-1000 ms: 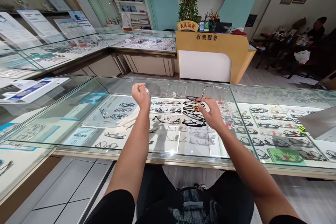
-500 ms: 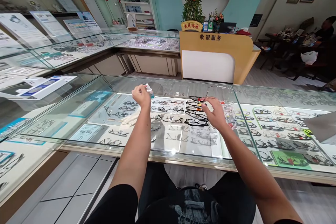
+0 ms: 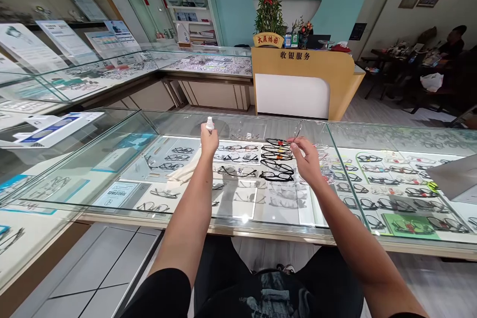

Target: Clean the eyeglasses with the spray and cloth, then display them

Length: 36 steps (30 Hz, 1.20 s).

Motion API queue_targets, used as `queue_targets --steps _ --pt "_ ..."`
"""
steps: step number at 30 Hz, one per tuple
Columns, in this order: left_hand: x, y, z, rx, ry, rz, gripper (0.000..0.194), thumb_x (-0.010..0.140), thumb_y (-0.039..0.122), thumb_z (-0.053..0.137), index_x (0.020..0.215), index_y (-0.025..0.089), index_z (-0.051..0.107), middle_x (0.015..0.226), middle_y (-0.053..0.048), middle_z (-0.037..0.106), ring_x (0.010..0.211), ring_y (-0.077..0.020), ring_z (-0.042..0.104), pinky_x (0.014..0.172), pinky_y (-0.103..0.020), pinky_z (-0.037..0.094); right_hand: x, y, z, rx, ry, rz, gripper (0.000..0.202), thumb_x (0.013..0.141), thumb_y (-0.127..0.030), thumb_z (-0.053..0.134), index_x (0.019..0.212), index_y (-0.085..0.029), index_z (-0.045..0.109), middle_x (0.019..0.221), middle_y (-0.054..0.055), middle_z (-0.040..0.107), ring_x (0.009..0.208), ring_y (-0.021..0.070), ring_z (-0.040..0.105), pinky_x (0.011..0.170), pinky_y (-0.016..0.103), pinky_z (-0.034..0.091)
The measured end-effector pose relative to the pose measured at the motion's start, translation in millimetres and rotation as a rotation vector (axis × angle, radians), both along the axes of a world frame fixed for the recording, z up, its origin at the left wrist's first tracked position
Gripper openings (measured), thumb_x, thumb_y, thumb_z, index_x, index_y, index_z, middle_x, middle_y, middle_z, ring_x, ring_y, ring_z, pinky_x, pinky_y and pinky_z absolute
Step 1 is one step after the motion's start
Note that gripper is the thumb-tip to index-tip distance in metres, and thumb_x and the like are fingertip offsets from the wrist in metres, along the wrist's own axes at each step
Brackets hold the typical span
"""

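Glass cases line the shop, with a wooden desk (image 3: 341, 67) beyond the nearest case (image 3: 283, 222) and a green-blue wall (image 3: 233, 2) behind it. On the desk, a plant (image 3: 269, 17) is set beside a small gold sign (image 3: 268, 40). At the far right, a person (image 3: 452, 42) is seated by a dark table, near a white bag (image 3: 431, 82).

Over the nearest case, a small bottle (image 3: 209, 122) is gripped upright in the closed left hand (image 3: 209, 142), its white top showing above the fingers; the rest is hidden by the hand. Thin-framed glasses (image 3: 298, 129) are pinched between the thumb and fingers of the right hand (image 3: 306, 160), one slender arm pointing up; the lenses are too faint to be made out.

Just left of the right hand, dark frames (image 3: 277, 176) are laid in a column. A pale cloth (image 3: 181, 174) is partly hidden behind the left forearm. More spectacles (image 3: 238, 148) are spread in rows between the hands, and others (image 3: 395, 203) to the right.
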<state>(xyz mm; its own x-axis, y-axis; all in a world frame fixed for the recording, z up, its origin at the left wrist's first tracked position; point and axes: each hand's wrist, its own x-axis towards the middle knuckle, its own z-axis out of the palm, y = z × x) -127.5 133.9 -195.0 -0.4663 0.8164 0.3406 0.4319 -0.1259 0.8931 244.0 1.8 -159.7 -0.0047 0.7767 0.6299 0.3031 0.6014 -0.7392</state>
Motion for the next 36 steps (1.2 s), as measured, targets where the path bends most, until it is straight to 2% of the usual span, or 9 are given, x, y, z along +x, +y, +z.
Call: queue_targets --steps 3,5,7,9,14,18,23,28,36 --pt "30.9 -12.6 24.0 0.008 -0.134 -0.127 0.04 0.095 0.065 0.058 0.103 0.026 0.056 0.096 -0.008 0.063 0.087 -0.025 0.066 0.075 -0.041 0.062 -0.7 -1.1 1.8 -0.018 0.076 0.023 0.035 0.113 -0.055 0.058 0.108 -0.027 0.079 0.115 0.01 0.081 0.112 0.0282 0.074 0.103 0.047 0.06" --pt "59.3 -28.8 38.8 0.003 -0.222 -0.282 0.059 0.098 0.082 0.041 0.092 0.026 0.058 0.085 -0.006 0.061 0.076 -0.0218 0.063 0.066 -0.037 0.06 -1.3 -2.3 2.6 -0.048 0.123 0.047 0.036 0.112 -0.058 0.06 0.104 -0.027 0.078 0.114 0.01 0.081 0.112 0.0281 0.074 0.1 0.046 0.061" --pt "88.3 -49.0 51.0 -0.044 -0.481 -0.624 0.08 0.093 0.098 0.029 0.084 0.025 0.06 0.077 -0.006 0.056 0.072 -0.0219 0.06 0.062 -0.038 0.056 -1.6 -3.5 3.3 -0.081 0.15 0.069 0.038 0.11 -0.061 0.062 0.102 -0.027 0.078 0.114 0.01 0.081 0.113 0.0284 0.075 0.1 0.046 0.062" --pt "112.1 -69.0 60.1 -0.115 -0.592 -0.828 0.09 0.087 0.107 0.022 0.073 0.025 0.057 0.07 -0.005 0.05 0.068 -0.0224 0.057 0.06 -0.04 0.053 -1.6 -4.3 4.1 -0.112 0.154 0.084 0.041 0.108 -0.065 0.063 0.101 -0.027 0.077 0.113 0.01 0.08 0.11 0.0286 0.075 0.098 0.046 0.062" --pt "137.0 -96.6 70.2 -0.202 -0.646 -1.018 0.093 0.082 0.112 0.015 0.063 0.027 0.047 0.068 -0.006 0.045 0.068 -0.0232 0.052 0.059 -0.043 0.053 -0.9 -4.4 5.6 -0.174 0.16 0.125 0.046 0.105 -0.071 0.063 0.099 -0.027 0.075 0.108 0.008 0.079 0.104 0.0276 0.076 0.094 0.045 0.06" --pt "144.2 -98.8 66.3 -0.166 -0.58 -1.021 0.087 0.084 0.109 0.028 0.069 0.027 0.051 0.074 -0.005 0.048 0.072 -0.0231 0.052 0.068 -0.045 0.058 -1.6 -5.3 6.7 -0.244 0.169 0.207 0.05 0.103 -0.075 0.064 0.097 -0.027 0.075 0.109 0.007 0.08 0.1 0.0262 0.076 0.094 0.044 0.06" --pt "157.8 -100.1 51.4 0.046 -0.189 -0.73 0.071 0.086 0.095 0.059 0.077 0.025 0.057 0.08 -0.004 0.054 0.079 -0.022 0.052 0.082 -0.042 0.054 -8.0 -9.1 8.0 -0.375 0.223 0.383 0.05 0.1 -0.075 0.069 0.093 -0.026 0.075 0.105 0.005 0.081 0.091 0.0235 0.078 0.085 0.039 0.058" --pt "160.4 -102.2 42.4 0.088 -0.03 -0.657 0.062 0.096 0.085 0.051 0.081 0.025 0.053 0.08 -0.002 0.053 0.08 -0.0225 0.05 0.082 -0.04 0.045 -15.1 -12.5 8.5 -0.428 0.221 0.466 0.051 0.098 -0.076 0.072 0.094 -0.026 0.078 0.104 0.006 0.082 0.091 0.024 0.079 0.085 0.04 0.059" --pt "159.8 -100.6 38.2 0.069 0.014 -0.66 0.049 0.099 0.071 0.055 0.082 0.025 0.056 0.084 -0.003 0.059 0.085 -0.0228 0.054 0.083 -0.038 0.046 -18.5 -15.2 7.2 -0.449 0.205 0.507 0.052 0.097 -0.078 0.072 0.094 -0.026 0.079 0.106 0.005 0.083 0.09 0.0238 0.079 0.086 0.04 0.059"
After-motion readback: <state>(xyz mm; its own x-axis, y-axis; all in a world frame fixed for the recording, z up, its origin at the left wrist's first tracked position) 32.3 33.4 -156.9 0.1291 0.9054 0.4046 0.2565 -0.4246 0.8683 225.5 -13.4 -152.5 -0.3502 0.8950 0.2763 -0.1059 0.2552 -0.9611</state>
